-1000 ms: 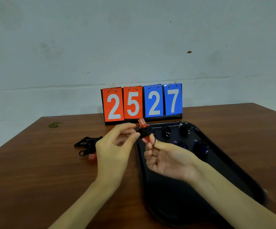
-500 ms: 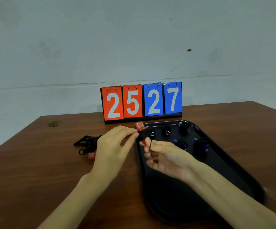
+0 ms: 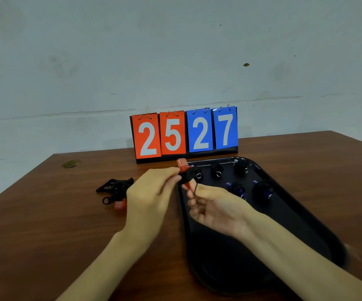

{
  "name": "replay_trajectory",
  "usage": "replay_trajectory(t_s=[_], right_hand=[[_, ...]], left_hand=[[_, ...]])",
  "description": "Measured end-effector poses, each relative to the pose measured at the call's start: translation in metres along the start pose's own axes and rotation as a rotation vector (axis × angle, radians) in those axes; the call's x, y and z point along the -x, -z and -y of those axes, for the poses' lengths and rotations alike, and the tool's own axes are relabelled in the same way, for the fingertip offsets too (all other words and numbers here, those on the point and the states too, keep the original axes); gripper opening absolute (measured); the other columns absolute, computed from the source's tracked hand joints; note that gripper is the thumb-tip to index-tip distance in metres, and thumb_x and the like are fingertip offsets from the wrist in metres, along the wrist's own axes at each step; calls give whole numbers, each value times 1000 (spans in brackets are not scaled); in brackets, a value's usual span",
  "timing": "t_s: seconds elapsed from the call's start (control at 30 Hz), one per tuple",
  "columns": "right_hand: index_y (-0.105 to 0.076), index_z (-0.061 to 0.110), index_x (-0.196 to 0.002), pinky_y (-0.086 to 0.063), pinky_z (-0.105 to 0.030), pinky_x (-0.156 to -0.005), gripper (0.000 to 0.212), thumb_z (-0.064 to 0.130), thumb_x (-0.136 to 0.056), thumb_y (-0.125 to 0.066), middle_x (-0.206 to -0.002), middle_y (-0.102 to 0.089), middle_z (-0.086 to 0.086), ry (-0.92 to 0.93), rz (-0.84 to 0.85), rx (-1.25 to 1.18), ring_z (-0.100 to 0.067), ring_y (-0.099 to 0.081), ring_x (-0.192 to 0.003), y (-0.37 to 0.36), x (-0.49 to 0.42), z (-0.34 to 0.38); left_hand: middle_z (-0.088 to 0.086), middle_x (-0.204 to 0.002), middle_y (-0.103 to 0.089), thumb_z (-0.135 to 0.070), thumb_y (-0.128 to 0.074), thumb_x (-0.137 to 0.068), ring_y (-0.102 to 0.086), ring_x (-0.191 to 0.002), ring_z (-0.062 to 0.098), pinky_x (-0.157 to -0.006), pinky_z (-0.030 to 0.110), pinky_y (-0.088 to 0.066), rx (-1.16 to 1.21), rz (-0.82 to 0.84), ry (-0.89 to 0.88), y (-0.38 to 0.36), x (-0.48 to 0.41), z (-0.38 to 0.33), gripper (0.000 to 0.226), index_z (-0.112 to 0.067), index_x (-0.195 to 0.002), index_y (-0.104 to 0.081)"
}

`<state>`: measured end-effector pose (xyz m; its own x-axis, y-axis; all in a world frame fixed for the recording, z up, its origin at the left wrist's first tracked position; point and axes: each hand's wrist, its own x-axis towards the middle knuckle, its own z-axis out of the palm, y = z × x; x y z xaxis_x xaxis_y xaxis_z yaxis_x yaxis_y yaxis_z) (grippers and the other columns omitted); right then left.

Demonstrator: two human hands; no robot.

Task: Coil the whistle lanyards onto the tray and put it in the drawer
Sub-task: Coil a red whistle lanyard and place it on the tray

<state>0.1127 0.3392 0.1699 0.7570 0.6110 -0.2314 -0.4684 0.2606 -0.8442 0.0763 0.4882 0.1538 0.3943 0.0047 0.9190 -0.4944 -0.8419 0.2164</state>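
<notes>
Pinching a red whistle [image 3: 181, 165] w/ both hands, above the far-left corner of the black tray [image 3: 230, 257]. L hand [image 3: 151, 196]: thumb & fingertips are pressing together on the black lanyard [image 3: 187, 178] that is wrapping the whistle's body. R hand [image 3: 214, 205]: palm up, fingers curled, is pinching the whistle's lower end; a thin metal ring [image 3: 194, 190] is hanging beside its index finger. Coiled bundles are lying in the tray's far part: black ones [image 3: 217, 170] in the back row, two w/ blue whistles [image 3: 236, 189] in front. An uncoiled lanyard pile [image 3: 116, 187] w/ a second red whistle [image 3: 120, 205] is lying on the worktop [image 3: 45, 224], left of the L hand. A flip scoreboard [image 3: 184, 133] reading 25–27 is standing at the back, approx. centre.
</notes>
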Motion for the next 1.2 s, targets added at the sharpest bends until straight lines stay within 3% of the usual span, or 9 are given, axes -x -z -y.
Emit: replay_trajectory(t_s=[0.1,0.2,0.3,0.4,0.57,0.7,0.83,1.07,1.2], right_hand=[[-71,11,-83,-43,-17,-59,20,26,-70,-67,-63,-60,5,8,-3,2,-5,-49,-59,1,-2,-2],[-71,10,-84,-43,-16,-58,21,25,-71,-67,-63,-60,5,7,-12,5,-5,-49,-59,3,-4,-3],[-71,10,-86,-42,-17,-61,17,23,-77,-66,-63,-59,5,-6,-20,19,-5,-48,-60,4,-3,-3],[-70,9,-86,-41,-18,-63,17,23,-79,-65,-63,-59,4,-22,-26,24,-6,-47,-60,4,-3,-3],[-70,9,-85,-41,-17,-62,15,23,-81,-64,-63,-59,4,-38,-29,45,-6,-47,-60,4,-3,-4],[-68,9,-83,-41,-16,-59,14,20,-87,-61,-60,-58,4,-44,-76,99,-6,-45,-60,5,-5,-7],[-66,9,-79,-39,-15,-54,15,18,-89,-59,-60,-57,3,-47,-120,180,-6,-43,-58,4,-8,-12],[-68,10,-79,-41,-18,-59,17,20,-88,-58,-64,-56,2,-172,-12,30,-8,-46,-61,4,-5,-4],[-66,10,-82,-41,-17,-61,16,21,-88,-57,-64,-56,2,-151,-22,15,-7,-46,-61,7,-5,0]], left_hand=[[-5,-87,-72,-3,-70,-78,-66,-87,3,-77,12,-50,313,-36,360,-2,-3,-10,16,-13,-91,-72],[-6,-87,-71,-3,-70,-77,-66,-87,5,-76,13,-49,395,-1,464,-6,-3,-11,16,-15,-88,-73],[-6,-90,-69,-6,-70,-78,-64,-90,7,-78,16,-51,371,53,435,-4,-2,-7,16,-15,-90,-73],[-5,-90,-69,-5,-70,-79,-64,-89,5,-78,19,-52,230,93,249,0,-4,-3,17,-14,-94,-72],[-21,-91,-63,-9,-67,-83,-62,-93,-3,-85,7,-46,170,134,243,3,-8,-5,49,-27,-125,-50],[-13,-90,-63,-11,-68,-82,-60,-85,2,-86,10,-45,40,334,137,3,-9,2,62,-28,-135,-40],[-13,-80,-57,-10,-67,-81,-58,-78,1,-74,6,-45,26,469,248,0,-11,2,64,-29,-132,-35],[3,-78,-69,-2,-66,-81,-65,-74,13,-71,20,-50,431,279,631,4,-19,-1,31,-25,-90,-46],[-5,-85,-71,-2,-69,-80,-68,-84,8,-76,22,-54,441,325,581,6,-18,0,30,-25,-96,-57]])
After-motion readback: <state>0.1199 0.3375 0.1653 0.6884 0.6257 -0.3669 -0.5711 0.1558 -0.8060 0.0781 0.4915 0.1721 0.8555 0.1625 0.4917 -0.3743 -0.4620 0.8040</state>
